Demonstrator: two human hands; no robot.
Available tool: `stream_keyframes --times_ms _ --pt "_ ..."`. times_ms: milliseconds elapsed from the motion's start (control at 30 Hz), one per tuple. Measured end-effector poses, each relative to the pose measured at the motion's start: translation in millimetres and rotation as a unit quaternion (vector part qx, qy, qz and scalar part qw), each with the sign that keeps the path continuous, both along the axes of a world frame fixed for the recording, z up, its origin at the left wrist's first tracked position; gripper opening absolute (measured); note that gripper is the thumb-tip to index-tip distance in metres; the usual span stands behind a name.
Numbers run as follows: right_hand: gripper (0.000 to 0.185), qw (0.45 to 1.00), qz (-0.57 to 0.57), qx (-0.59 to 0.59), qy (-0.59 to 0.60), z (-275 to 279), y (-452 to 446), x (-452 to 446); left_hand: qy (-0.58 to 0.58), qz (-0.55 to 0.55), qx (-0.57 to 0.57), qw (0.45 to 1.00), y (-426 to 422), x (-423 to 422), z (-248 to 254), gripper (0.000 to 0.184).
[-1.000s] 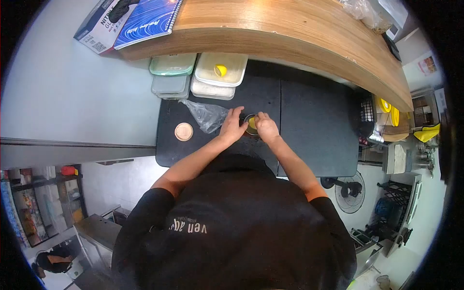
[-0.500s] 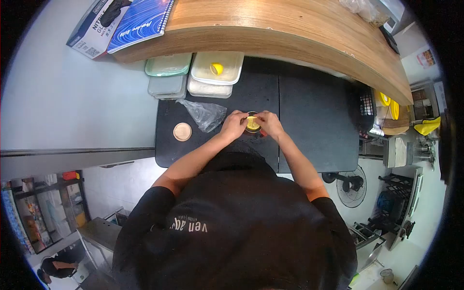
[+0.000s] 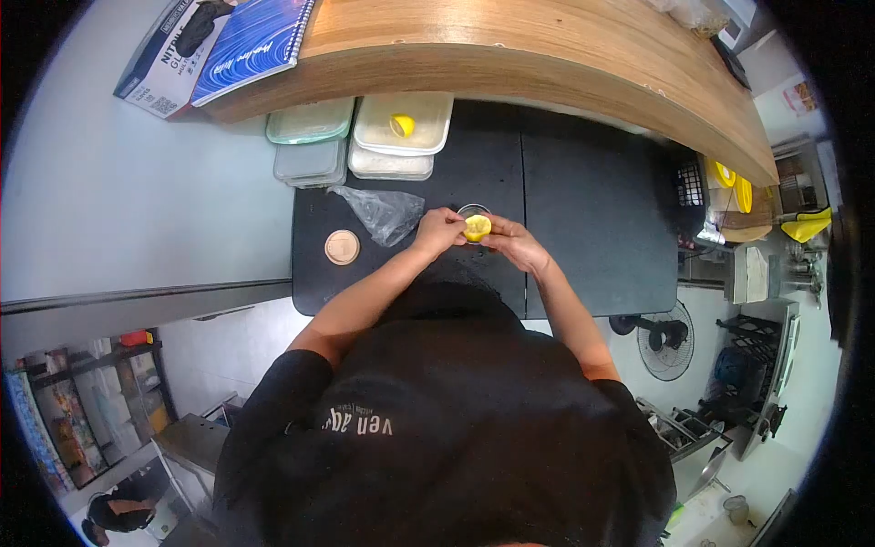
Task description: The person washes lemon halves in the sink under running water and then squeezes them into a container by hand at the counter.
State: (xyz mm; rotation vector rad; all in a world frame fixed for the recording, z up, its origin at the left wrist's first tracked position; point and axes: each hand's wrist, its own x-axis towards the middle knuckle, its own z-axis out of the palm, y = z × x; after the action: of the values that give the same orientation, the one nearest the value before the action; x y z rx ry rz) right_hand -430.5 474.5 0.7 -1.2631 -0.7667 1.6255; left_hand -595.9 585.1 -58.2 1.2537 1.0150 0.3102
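Observation:
Over a round clear container (image 3: 473,210) on the black table, a lemon half (image 3: 477,227) is held with its cut face turned up to me. My right hand (image 3: 513,242) grips it from the right, fingers closed on its edge. From the other side my left hand (image 3: 441,230) pinches its left edge with fingertips. The container is mostly hidden under the lemon half and the fingers. A second lemon half (image 3: 402,125) lies on the lid of a white food container (image 3: 442,139) at the back.
Left of my hands lie a crumpled plastic bag (image 3: 381,211) and a round beige lid (image 3: 342,247). Lidded containers (image 3: 310,162) are stacked at the back left. A wooden shelf (image 3: 492,68) overhangs the table's far edge. A black basket (image 3: 690,187) stands at the right end.
The lemon half was low at the container under both hands' fingers. Now it is tipped up, showing its cut face, and my right hand has turned and opened out along its right side.

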Motion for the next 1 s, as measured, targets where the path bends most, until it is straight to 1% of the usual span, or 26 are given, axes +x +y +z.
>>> stream_keyframes --times_ms 67,100,167,233,267,300,333,400,433,467,500,533,567,600,633,667,700,733,800,833,900,933,1000 --pt "0.056 1.0 -0.009 0.0 0.018 -10 -1 -2 -0.001 -0.004 -0.023 1.0 -2 2 4 0.02" --pt "0.06 0.999 -0.016 0.002 0.035 -18 0 -2 -0.009 0.017 -0.038 0.999 -4 3 7 0.021" --pt "0.059 1.0 -0.013 0.004 0.028 -31 2 2 -0.017 0.04 -0.053 0.998 -5 3 11 0.022" --pt "0.059 1.0 -0.008 0.005 0.021 -40 2 5 -0.041 0.051 -0.108 0.992 -4 3 10 0.022" --pt "0.059 0.999 -0.028 -0.005 0.038 -38 2 3 -0.042 0.054 -0.108 0.992 -4 2 12 0.022" --pt "0.058 0.997 -0.048 -0.015 0.055 -37 2 0 -0.031 0.029 -0.111 0.993 -4 1 13 0.024" --pt "0.058 0.997 -0.045 -0.017 0.054 -37 3 -2 -0.019 0.004 -0.115 0.993 -5 -1 14 0.025" --pt "0.058 0.994 -0.076 -0.022 0.07 -38 5 -6 -0.011 0.002 -0.106 0.994 -7 -3 15 0.025" --pt "0.058 0.995 -0.073 -0.023 0.07 -40 7 -4 -0.002 -0.004 -0.096 0.995 -7 -4 16 0.024" --pt "0.059 0.997 -0.037 -0.041 -0.045 -45 9 1 -0.002 -0.002 -0.097 0.995 -7 -6 18 0.024" --pt "0.06 0.985 -0.001 -0.059 -0.159 -50 12 4 0.018 -0.009 -0.056 0.998 -7 -7 20 0.024" --pt "0.06 0.985 0.0 -0.059 -0.159 -57 14 4 0.039 -0.017 -0.016 0.999 -7 -7 22 0.023" --pt "0.06 0.958 0.008 0.017 -0.287 -59 17 2 0.039 -0.017 -0.016 0.999 -6 -8 22 0.023" --pt "0.06 0.908 0.017 0.093 -0.409 -61 18 2 0.042 -0.005 0.014 0.999 -5 -7 23 0.023" --pt "0.06 0.907 0.018 0.094 -0.409 -62 19 2 0.046 0.007 0.044 0.998 -3 -7 24 0.023" --pt "0.06 0.888 0.027 0.093 -0.449 -56 21 -1 0.046 0.008 0.045 0.998 -3 -7 25 0.023" --pt "0.059 0.868 0.038 0.092 -0.487 -50 24 -5 0.038 0.013 0.069 0.997 -2 -7 26 0.024" --pt "0.059 0.868 0.039 0.093 -0.487 -49 27 -8 0.03 0.017 0.092 0.995 -1 -8 26 0.024" --pt "0.052 0.828 0.034 0.137 -0.542 -50 30 -14 0.031 0.021 0.092 0.995 -2 -7 24 0.024" --pt "0.052 0.829 0.035 0.137 -0.542 -50 31 -16 0.032 0.023 0.092 0.995 -2 -6 23 0.025" --pt "0.041 0.794 0.061 0.111 -0.595 -48 33 -21 0.03 0.024 0.105 0.994 -2 -7 16 0.025" --pt "0.041 0.794 0.061 0.111 -0.594 -49 34 -23 0.028 0.024 0.119 0.992 -2 -8 13 0.025" --pt "0.03 0.764 0.068 0.128 -0.628 -50 37 -24 0.036 0.024 0.118 0.992 -2 -8 17 0.025"
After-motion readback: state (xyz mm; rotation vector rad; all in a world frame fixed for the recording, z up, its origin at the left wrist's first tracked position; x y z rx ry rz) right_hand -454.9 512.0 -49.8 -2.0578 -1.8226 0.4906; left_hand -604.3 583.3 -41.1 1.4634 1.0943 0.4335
